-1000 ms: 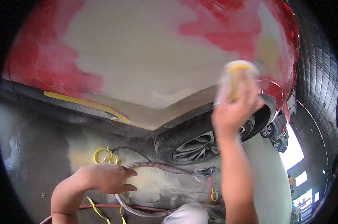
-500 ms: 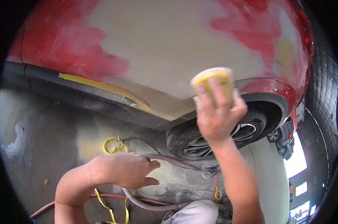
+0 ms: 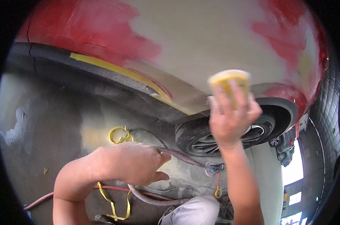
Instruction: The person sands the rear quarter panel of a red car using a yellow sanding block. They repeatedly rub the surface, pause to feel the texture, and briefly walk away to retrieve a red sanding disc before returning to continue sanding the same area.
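Observation:
My right hand [image 3: 231, 116] grips a yellow sanding block [image 3: 233, 80] with a pale pad along its top edge. It is over the car's body panel [image 3: 200, 41], just above the wheel arch, and is slightly blurred. Bare beige-grey filler covers the middle of the panel, with patchy red paint on both sides. My left hand [image 3: 140, 163] hovers over the floor, thumb and a finger apart, holding nothing. Below it in the picture runs a ribbed grey hose [image 3: 147, 198].
The car's wheel [image 3: 215, 138] stands behind my right wrist. Yellow masking tape [image 3: 117, 75] lines the lower panel edge. A sander-like tool [image 3: 214, 168], a red hose [image 3: 110, 187] and loose yellow strips [image 3: 119, 135] lie on the floor. Another car [image 3: 284, 148] stands far right.
The view has shifted, so the panel sits further right in the picture. Against the panel, the sanding block has moved slightly down and left. My left hand remains off the panel, holding nothing.

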### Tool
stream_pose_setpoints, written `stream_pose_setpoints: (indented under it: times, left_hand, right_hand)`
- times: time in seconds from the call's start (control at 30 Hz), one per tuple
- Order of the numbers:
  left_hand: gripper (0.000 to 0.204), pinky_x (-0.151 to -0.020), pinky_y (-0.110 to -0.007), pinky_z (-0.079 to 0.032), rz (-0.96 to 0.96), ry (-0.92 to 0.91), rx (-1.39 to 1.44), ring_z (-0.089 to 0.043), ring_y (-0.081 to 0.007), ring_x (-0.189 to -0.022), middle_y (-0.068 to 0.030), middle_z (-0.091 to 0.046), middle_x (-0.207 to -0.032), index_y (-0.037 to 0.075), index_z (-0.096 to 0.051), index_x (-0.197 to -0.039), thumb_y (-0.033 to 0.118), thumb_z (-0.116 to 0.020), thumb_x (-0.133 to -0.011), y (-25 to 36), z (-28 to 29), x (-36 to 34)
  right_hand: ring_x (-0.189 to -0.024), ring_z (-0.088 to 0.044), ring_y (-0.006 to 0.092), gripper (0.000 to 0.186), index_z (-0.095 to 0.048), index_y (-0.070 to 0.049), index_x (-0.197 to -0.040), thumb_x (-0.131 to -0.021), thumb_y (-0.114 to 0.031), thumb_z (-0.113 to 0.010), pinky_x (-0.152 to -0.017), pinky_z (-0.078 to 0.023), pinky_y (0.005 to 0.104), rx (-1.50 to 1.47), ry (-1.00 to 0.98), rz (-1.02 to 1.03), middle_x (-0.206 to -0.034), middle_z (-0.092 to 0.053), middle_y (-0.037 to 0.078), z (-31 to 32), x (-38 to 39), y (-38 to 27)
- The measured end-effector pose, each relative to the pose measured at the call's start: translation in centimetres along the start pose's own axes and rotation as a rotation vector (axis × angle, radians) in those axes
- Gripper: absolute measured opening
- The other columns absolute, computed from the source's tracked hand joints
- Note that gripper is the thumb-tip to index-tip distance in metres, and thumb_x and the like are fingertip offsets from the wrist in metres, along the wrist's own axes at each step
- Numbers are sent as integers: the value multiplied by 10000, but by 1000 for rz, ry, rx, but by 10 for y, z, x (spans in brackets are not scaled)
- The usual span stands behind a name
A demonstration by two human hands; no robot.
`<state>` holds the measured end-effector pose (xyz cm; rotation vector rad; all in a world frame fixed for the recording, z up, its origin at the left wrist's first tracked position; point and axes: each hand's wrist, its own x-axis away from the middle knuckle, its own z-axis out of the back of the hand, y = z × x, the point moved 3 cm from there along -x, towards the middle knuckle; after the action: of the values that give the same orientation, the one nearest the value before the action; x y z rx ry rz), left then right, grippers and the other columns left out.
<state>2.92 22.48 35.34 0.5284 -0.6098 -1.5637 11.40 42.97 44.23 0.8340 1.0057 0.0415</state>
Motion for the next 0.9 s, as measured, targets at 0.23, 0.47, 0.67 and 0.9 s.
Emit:
stream_pose_setpoints:
  times: [0.23,0.47,0.67,0.9]
  left_hand:
    - [510,-794,-544,-547,-20,24,23,-685,-456,-924,-249,-709,-947,9,-586,-1239,454,-588,-991,-7,6,7]
    - [477,-779,-544,-547,-18,23,76,-681,-462,-907,-244,-708,-957,-4,-594,-1193,435,-569,-1005,-10,15,24]
    - [461,-762,-522,-556,-33,45,84,-682,-456,-898,-261,-698,-937,-48,-586,-1119,398,-585,-1001,-16,15,33]
    - [439,-767,-521,-558,-96,97,85,-683,-453,-900,-262,-696,-907,-56,-593,-1096,372,-593,-995,-17,13,37]
  right_hand:
    - [-1206,-452,321,388,-749,-244,-1210,-826,-246,-803,-1012,-381,425,-19,11,14,-1410,-567,-45,-10,-9,-33]
    - [-1199,-449,298,481,-731,-256,-1228,-764,-218,-851,-999,-382,415,54,-11,-39,-1431,-555,-29,-6,0,-20]
    - [-1206,-441,301,496,-732,-231,-1225,-749,-191,-865,-993,-377,419,60,-20,14,-1416,-571,-8,-8,0,-16]
    - [-1171,-442,299,497,-739,-267,-1218,-742,-196,-864,-984,-373,418,-2,7,-34,-1396,-576,-37,-17,-48,-76]
